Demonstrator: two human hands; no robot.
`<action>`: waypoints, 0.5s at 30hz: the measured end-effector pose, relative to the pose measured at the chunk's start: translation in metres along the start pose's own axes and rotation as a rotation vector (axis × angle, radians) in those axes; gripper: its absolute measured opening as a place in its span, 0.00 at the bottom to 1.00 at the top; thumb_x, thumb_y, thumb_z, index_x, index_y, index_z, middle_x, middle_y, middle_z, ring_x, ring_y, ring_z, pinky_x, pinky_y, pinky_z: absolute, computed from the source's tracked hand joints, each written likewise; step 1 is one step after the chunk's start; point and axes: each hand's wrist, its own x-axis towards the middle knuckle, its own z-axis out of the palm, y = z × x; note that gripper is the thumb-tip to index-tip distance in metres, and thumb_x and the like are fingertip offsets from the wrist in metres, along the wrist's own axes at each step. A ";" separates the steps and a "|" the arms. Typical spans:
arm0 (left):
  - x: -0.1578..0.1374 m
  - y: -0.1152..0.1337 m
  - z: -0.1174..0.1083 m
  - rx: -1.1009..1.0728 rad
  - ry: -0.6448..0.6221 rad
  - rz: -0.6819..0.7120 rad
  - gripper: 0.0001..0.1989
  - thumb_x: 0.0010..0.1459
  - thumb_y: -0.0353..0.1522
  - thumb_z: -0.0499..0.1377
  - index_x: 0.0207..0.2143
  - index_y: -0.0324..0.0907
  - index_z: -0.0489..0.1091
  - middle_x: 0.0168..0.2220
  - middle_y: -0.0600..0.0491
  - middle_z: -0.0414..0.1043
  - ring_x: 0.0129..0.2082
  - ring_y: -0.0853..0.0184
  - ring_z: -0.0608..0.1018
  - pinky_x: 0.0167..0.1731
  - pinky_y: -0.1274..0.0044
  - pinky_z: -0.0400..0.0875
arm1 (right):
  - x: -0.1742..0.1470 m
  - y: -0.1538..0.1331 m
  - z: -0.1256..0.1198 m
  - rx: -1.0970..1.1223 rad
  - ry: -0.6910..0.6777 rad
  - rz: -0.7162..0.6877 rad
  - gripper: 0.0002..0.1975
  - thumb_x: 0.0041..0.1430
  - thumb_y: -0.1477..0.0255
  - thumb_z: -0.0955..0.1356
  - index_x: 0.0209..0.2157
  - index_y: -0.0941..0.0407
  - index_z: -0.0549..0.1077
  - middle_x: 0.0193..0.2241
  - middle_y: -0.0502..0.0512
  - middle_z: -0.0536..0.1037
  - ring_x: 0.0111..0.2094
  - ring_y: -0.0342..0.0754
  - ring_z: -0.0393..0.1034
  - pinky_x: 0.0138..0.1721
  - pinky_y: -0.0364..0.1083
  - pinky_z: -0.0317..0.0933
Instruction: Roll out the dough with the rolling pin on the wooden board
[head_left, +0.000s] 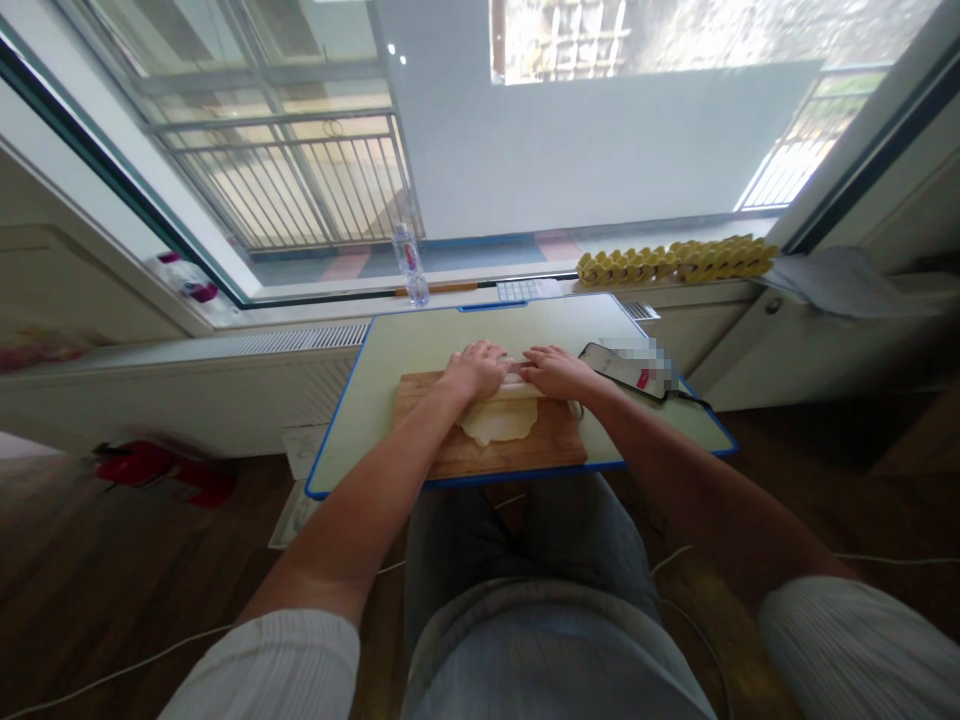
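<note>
A pale sheet of dough (501,423) is seen on a wooden board (517,458), which is set along the near edge of the surface (409,335). Across the far part of the sheet a pale roller (517,391) is laid, with its long axis running roughly left to right, square to the line from the body to the window. The roller is covered by both hands: the left hand (478,370) is placed over its left part and the right hand (555,372) over its right part, with the fingers turned inward and a short gap left between them. Fingers are bent low over the roller, but how far they are closed around it cannot be told, since their undersides are hidden. The visible dough is thus found on the body side of the hands, wider across than it is deep, and the left hand is nearer to its middle; its left margin is partly hidden by the left forearm. Any next stroke is judged to turn on this crosswise lie, with most of the visible sheet left on the near side of the roller.
</note>
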 end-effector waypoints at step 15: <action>-0.046 0.022 -0.001 0.033 -0.005 -0.040 0.28 0.73 0.50 0.42 0.67 0.54 0.66 0.70 0.47 0.65 0.68 0.52 0.67 0.67 0.51 0.59 | -0.065 -0.028 0.006 -0.090 0.100 0.046 0.28 0.76 0.59 0.53 0.68 0.48 0.67 0.74 0.57 0.59 0.72 0.69 0.51 0.67 0.69 0.50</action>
